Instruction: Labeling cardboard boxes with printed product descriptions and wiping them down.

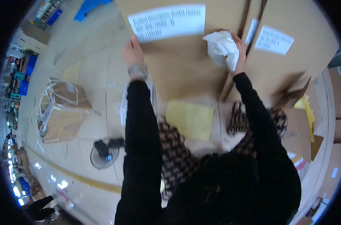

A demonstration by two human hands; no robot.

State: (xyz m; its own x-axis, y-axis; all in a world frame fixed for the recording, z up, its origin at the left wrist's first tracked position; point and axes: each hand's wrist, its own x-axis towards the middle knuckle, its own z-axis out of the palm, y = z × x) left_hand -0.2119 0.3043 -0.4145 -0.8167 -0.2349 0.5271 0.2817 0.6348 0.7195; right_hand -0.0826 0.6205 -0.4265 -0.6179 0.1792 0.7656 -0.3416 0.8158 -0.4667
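A large brown cardboard box [185, 71] stands before me with a white printed label [166, 22] on its face. My left hand [133, 54], with a band at the wrist, grips the box's left edge just below the label. In my right hand [241, 54] is a crumpled white cloth [221, 48], held against the right part of the same face. The fingers under the cloth are partly hidden. Close on the right stands another cardboard box [294, 22] with its own white label [274, 39].
A yellow sheet [191, 119] lies on the floor between my legs. To the left sit a carton [65, 116] with loose clear wrap and a small black fan [104, 153]. Flattened cardboard [296, 131] lies at right. Another person [39, 208] is at the lower left.
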